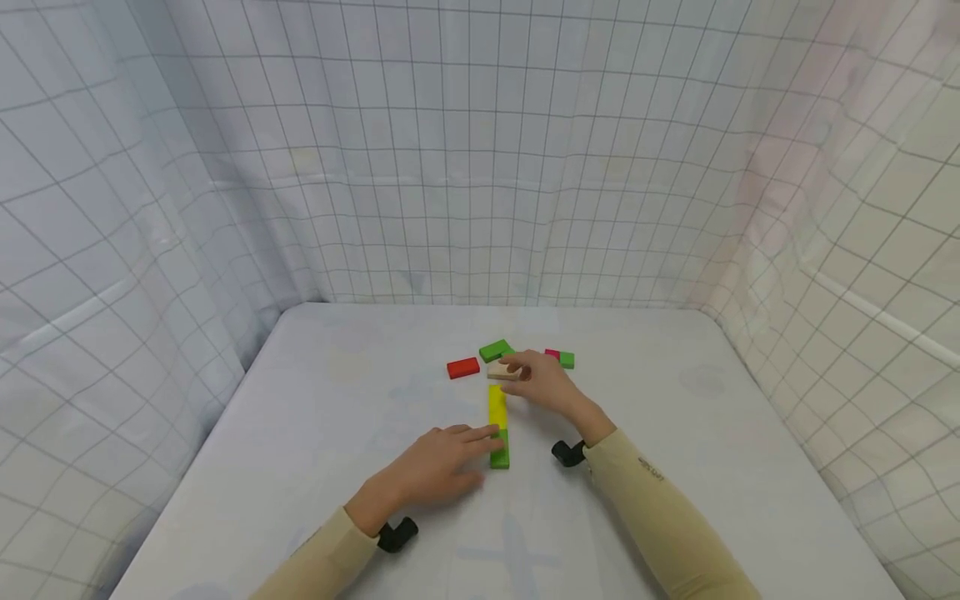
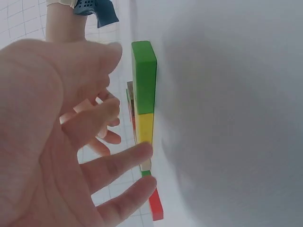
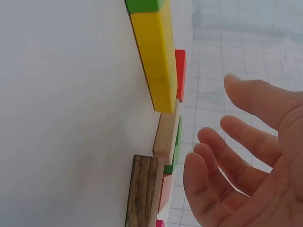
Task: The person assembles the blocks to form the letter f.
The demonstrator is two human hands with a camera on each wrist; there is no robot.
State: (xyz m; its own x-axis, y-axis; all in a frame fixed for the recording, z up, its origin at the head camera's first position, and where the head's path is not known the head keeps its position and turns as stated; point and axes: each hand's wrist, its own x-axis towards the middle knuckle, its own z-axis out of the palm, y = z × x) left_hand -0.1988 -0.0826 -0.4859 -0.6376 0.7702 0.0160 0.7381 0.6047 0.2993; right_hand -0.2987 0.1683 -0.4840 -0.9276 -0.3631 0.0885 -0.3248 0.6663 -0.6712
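A green block and a yellow block lie end to end in a line on the white table. Over the green one reaches my left hand, its fingers spread and slightly bent; the left wrist view shows nothing gripped in it. My right hand hovers by the yellow block's far end, thumb and fingers loosely curved and apart, holding nothing. Just beyond, partly covered by that hand in the head view, is a pale wooden block. In the right wrist view a dark-grained wooden block lies near the pale one.
Farther back are a red block and another green block. Right of my right hand sit a pink-red block and a small green block. A gridded white curtain encloses the table at the back and sides.
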